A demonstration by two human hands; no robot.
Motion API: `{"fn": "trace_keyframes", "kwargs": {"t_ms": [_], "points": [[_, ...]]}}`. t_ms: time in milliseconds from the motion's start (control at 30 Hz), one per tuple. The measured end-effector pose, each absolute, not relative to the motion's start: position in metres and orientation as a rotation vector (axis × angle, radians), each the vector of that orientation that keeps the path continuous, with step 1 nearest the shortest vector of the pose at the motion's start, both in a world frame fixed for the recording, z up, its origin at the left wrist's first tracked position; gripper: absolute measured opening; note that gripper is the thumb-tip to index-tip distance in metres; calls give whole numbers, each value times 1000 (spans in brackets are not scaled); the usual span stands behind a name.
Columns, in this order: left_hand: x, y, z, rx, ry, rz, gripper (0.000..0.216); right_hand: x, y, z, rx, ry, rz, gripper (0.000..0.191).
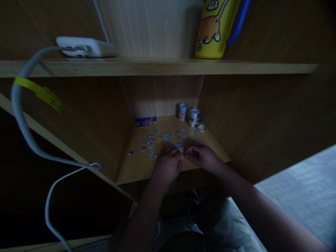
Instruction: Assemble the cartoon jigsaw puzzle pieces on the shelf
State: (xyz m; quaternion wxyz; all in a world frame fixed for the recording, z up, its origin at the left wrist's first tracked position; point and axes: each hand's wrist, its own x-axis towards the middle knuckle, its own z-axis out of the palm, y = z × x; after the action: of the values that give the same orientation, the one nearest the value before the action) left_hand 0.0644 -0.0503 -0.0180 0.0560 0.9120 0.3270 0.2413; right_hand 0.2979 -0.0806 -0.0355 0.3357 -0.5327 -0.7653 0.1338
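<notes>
Small jigsaw puzzle pieces [151, 141] lie scattered over the lower wooden shelf [136, 169]. A cluster of pieces that looks joined [180, 146] lies right at my fingertips, partly covered by them. My left hand [169, 161] is over the cluster's left side, back up, with its fingers curled down onto the pieces. From the right, my right hand [203, 156] reaches in with thumb and forefinger drawn together at the cluster's right edge. Whatever sits between those fingertips is small and mostly hidden. Both hands nearly meet at the cluster.
Two printed cans [182, 112] [194, 117] stand at the back right, near a round metal lid [201, 128]. A blue picture card [145, 122] lies at the back left. The upper shelf [157, 67] bears a yellow tumbler [215, 31] and a white charger [88, 47] whose cable [22, 122] hangs left.
</notes>
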Motion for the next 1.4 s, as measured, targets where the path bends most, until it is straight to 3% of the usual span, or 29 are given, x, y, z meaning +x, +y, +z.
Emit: {"fn": "trace_keyframes", "kwargs": {"t_ms": [900, 1400], "points": [[63, -53, -20, 2791, 991, 699, 32, 297, -79, -42, -1378, -1985, 282, 5], [64, -52, -22, 2800, 1012, 710, 24, 297, -80, -41, -1409, -1974, 288, 2]]}}
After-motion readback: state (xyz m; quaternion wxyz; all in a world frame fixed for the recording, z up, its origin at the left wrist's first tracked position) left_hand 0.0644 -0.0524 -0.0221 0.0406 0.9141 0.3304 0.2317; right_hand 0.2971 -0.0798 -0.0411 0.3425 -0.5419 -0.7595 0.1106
